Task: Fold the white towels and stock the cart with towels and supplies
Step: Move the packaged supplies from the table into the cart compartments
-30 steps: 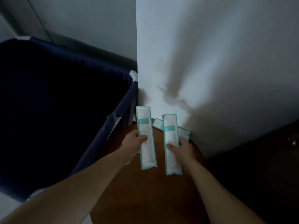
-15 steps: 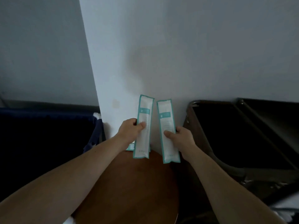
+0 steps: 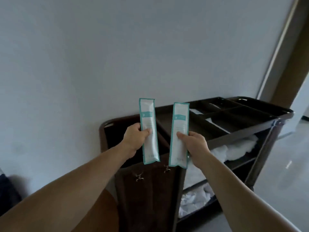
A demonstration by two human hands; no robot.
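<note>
Two long white sachets with teal edges are held upright in front of the cart. My left hand (image 3: pixel 134 138) grips the left sachet (image 3: pixel 149 131) at its middle. My right hand (image 3: pixel 194 143) grips the right sachet (image 3: pixel 179 134) the same way. Behind them stands the dark brown housekeeping cart (image 3: pixel 234 131), with a divided top tray (image 3: pixel 237 114) and a brown cloth bag (image 3: pixel 147 190) at its near end. White towels (image 3: pixel 234 148) lie on the cart's upper shelf. Crumpled white linen (image 3: pixel 194 201) fills the lower shelf.
A plain grey wall (image 3: pixel 117 56) runs behind the cart. A round brown table top (image 3: pixel 100 216) shows at the bottom, left of the bag. A dark blue bin edge (image 3: pixel 6 190) sits at the far left. Pale floor (image 3: pixel 284 173) and a door frame (image 3: pixel 284 47) lie to the right.
The view has swung right and up from the round table to the cart. Both hands lifted the sachets off the table and carried them in front of the cart's brown bag.
</note>
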